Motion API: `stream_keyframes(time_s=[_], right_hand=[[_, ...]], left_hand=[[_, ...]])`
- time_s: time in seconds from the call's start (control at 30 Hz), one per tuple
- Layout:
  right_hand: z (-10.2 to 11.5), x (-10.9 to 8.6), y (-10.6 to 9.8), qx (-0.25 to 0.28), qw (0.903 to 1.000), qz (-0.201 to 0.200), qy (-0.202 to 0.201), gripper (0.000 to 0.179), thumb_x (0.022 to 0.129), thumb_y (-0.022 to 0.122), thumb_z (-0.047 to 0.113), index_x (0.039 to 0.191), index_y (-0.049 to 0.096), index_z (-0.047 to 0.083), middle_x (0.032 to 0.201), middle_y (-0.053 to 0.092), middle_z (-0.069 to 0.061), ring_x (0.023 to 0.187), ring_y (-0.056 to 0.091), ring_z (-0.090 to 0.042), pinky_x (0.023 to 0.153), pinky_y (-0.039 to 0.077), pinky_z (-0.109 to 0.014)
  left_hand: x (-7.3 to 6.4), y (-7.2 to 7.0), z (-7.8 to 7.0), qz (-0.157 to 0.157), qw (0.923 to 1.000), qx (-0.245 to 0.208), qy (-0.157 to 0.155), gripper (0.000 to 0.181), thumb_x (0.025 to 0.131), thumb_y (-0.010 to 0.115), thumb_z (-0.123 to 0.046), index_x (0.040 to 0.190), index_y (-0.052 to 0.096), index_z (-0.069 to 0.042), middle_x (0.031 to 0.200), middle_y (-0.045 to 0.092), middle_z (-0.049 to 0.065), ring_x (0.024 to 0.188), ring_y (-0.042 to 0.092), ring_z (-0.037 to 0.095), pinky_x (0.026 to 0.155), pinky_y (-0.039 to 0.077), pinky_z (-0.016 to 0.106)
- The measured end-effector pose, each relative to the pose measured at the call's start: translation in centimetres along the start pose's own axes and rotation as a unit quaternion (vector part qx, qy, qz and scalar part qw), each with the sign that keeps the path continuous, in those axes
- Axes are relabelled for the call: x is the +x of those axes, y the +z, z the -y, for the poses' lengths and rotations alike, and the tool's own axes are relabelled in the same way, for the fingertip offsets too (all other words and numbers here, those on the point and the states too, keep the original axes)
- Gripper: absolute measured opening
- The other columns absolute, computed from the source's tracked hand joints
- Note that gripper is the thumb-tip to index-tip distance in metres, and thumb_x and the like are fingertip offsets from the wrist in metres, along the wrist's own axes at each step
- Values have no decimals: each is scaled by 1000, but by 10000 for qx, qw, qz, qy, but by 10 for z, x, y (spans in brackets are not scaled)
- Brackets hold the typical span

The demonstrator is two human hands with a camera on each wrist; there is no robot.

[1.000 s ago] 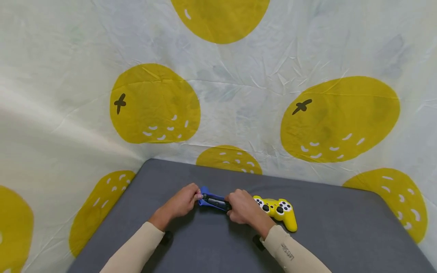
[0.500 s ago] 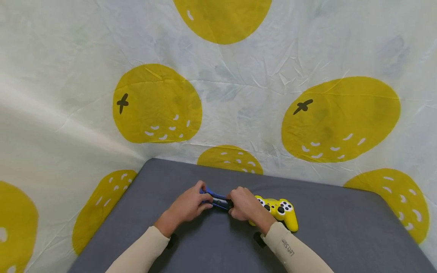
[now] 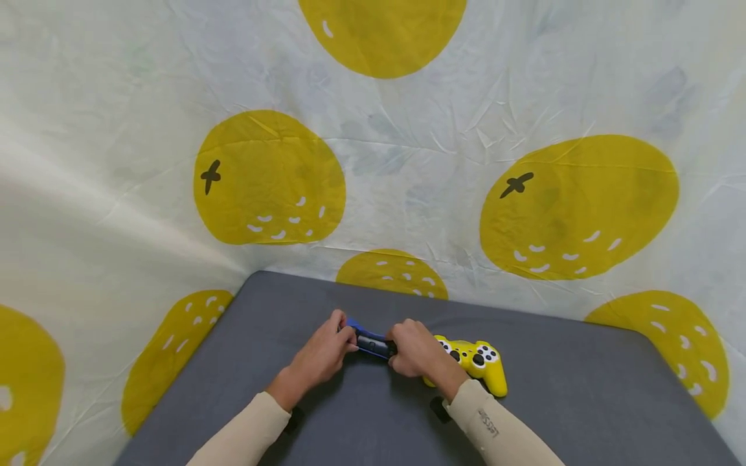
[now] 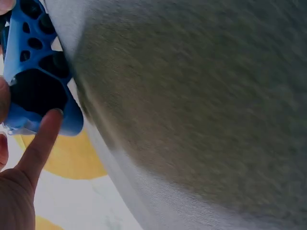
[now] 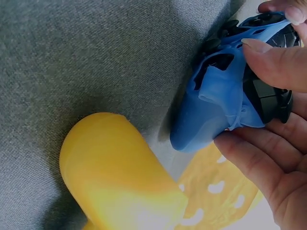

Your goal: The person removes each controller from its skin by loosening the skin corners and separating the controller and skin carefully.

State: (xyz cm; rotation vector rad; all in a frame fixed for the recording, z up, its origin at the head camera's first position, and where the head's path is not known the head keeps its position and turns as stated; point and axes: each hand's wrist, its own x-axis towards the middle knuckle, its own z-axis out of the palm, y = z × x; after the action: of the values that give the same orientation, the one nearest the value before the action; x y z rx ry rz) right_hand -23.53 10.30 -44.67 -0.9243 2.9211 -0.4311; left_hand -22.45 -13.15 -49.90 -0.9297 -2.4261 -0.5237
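Between my two hands is a black game controller point(image 3: 374, 345) with a blue silicone cover point(image 5: 206, 115) partly over it. My left hand point(image 3: 323, 349) grips the left end; in the left wrist view its index fingertip presses the cover point(image 4: 73, 117) beside a large dark opening. At the right end, my right hand point(image 3: 415, 347) holds the controller, thumb on the cover's edge and fingers beneath. The cover is bunched and folded there, with the black buttons at the controller's edge point(image 5: 264, 98) bare. The fingers hide part of both ends in the head view.
A yellow game controller point(image 3: 472, 357) with white button areas lies just right of my right hand, partly behind that forearm. The grey table point(image 3: 583, 388) meets a white cloth point(image 3: 408, 194) printed with yellow fruit at the back and left.
My left hand has changed its grip, moving slightly right and further over the controller's left end. The controller has turned a little. My right hand stays nearly in place; the yellow controller has not moved.
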Motion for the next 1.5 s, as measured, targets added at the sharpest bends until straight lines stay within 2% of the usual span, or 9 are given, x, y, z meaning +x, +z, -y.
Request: stream_keyframes(time_s=[0.13, 0.23, 0.33, 0.43, 0.57, 0.73, 0.93, 1.07, 1.5], right_hand=[[-1, -2, 2, 65, 10000, -53, 30, 20, 78, 75, 6, 97, 81, 6, 78, 73, -4, 59, 49, -11, 58, 37, -27], [-2, -2, 2, 167, 9998, -70, -10, 13, 79, 72, 4, 90, 79, 6, 67, 66, -3, 55, 44, -11, 56, 35, -26], [-2, -2, 2, 221, 9997, -66, -36, 19, 79, 71, 3, 95, 80, 4, 74, 72, -8, 56, 45, -11, 58, 36, -27], [-1, -2, 1, 215, 9997, -72, -18, 31, 77, 70, 2, 106, 81, 2, 89, 79, -12, 58, 47, -11, 61, 39, -29], [-1, -2, 0, 242, 9997, -6, 7, 31, 77, 68, 1, 106, 81, 3, 75, 73, -9, 55, 37, -12, 57, 32, -28], [-4, -1, 0, 357, 9992, 83, 140, 35, 78, 70, 2, 112, 81, 3, 92, 79, -13, 55, 36, -12, 56, 30, -28], [-5, 1, -2, 325, 9994, 75, 78, 36, 77, 72, 3, 112, 81, 4, 105, 81, -15, 58, 45, -11, 61, 38, -29], [-6, 2, -4, 328, 9994, 117, 0, 35, 78, 72, 2, 112, 80, 2, 102, 80, -16, 54, 42, -10, 61, 37, -29], [-5, 5, -7, 296, 9993, 214, 43, 33, 79, 76, 6, 111, 81, 3, 107, 80, -15, 67, 58, -12, 66, 46, -30]], left_hand=[[-3, 0, 3, -94, 9992, -379, -76, 14, 95, 75, -11, 91, 62, -11, 99, 43, 6, 79, 49, 11, 71, 46, 24], [-5, -1, 3, 32, 9977, -576, -367, 12, 96, 73, -11, 92, 63, -11, 99, 41, 5, 79, 49, 10, 71, 49, 25], [-7, 0, 5, 139, 9954, -673, -665, 10, 97, 73, -12, 92, 63, -11, 100, 40, 4, 79, 50, 10, 72, 51, 26], [-10, 0, 6, 208, 9911, -909, -949, 10, 97, 72, -12, 93, 64, -12, 101, 41, 3, 80, 53, 10, 75, 53, 28], [-14, 0, 8, 229, 9820, -1380, -1272, 10, 98, 71, -11, 93, 63, -12, 102, 42, 2, 83, 54, 10, 79, 53, 28], [-17, 2, 14, 318, 9772, -1601, -1356, 10, 99, 69, -10, 93, 62, -12, 101, 40, 2, 85, 55, 9, 80, 53, 28], [-14, -3, 19, 613, 9791, -1337, -1407, 10, 99, 70, -14, 91, 64, -13, 98, 43, 1, 82, 49, 9, 77, 50, 29], [-9, -8, 21, 1016, 9763, -803, -1734, 11, 98, 72, -23, 90, 67, -18, 98, 43, 0, 86, 43, 13, 74, 47, 32], [3, -15, 23, 1922, 9486, -81, -2513, 13, 98, 71, -33, 87, 70, -27, 108, 51, 1, 103, 47, 24, 82, 43, 45]])
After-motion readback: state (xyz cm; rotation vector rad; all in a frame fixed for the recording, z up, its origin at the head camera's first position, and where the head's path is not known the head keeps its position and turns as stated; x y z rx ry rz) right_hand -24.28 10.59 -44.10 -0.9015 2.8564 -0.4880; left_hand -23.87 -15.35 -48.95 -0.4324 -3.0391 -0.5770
